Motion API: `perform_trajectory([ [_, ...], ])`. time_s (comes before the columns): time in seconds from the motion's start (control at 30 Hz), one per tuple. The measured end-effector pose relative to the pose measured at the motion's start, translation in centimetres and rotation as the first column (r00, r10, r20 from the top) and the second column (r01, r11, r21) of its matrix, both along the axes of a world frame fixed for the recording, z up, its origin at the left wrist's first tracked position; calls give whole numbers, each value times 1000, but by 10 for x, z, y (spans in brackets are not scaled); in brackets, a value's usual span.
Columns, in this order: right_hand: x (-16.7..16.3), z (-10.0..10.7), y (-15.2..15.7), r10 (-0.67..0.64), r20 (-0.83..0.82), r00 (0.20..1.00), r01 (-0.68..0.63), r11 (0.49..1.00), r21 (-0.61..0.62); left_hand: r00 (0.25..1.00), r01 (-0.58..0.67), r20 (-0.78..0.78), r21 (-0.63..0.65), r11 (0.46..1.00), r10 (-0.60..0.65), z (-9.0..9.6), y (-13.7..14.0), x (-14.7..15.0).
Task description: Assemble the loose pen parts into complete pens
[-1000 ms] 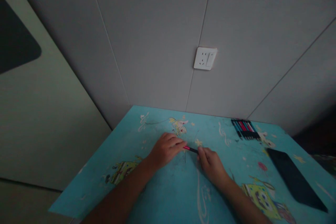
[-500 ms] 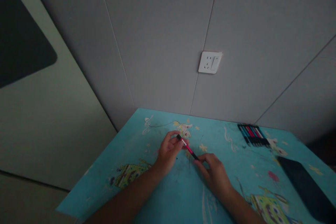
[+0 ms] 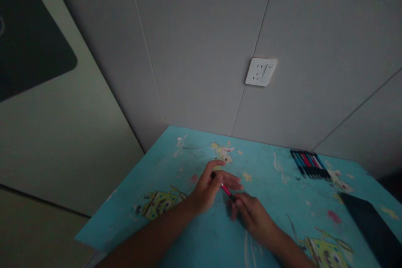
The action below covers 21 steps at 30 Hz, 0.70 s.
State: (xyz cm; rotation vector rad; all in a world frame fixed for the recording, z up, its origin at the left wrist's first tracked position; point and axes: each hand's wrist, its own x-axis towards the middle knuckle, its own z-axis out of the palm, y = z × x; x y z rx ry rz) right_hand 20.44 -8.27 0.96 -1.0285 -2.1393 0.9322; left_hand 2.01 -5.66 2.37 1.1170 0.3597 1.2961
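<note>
A slim red pen with black ends slants between my hands above the tabletop. My left hand holds its upper black end, the thumb pressed along it and the other fingers stretched out behind. Lower down, my right hand pinches the other black end between thumb and fingers. Whether that end is a cap or a grip is too small to tell.
The table has a light blue cartoon-print cover. A row of coloured pens in a black holder lies at the back right. Nearer on the right is a dark flat board. A socket sits on the grey wall.
My left hand's fingers have stretched out across behind the pen, and its thumb covers more of the upper end. The right hand still pinches the lower end. The camera view has shifted slightly.
</note>
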Motion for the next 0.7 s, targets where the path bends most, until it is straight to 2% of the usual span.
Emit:
perform_trajectory([
  [0.1, -2, -4, 2, -27, -68, 997, 24, 999, -37, 977, 158, 159, -119, 980, -139, 3, 1, 4],
  [0.2, -5, -7, 2, -25, -69, 997, 22, 999, -43, 948, 250, 254, -226, 942, -190, 3, 4, 7],
  [0.5, -7, -3, 1, -31, -30, 999, 29, 998, -50, 891, 335, 408, -298, 894, -198, 7, 4, 1],
  [0.7, -3, -6, 3, -119, -15, 993, 119, 993, 3, 860, 319, 499, -354, 879, -111, 12, 7, -4],
])
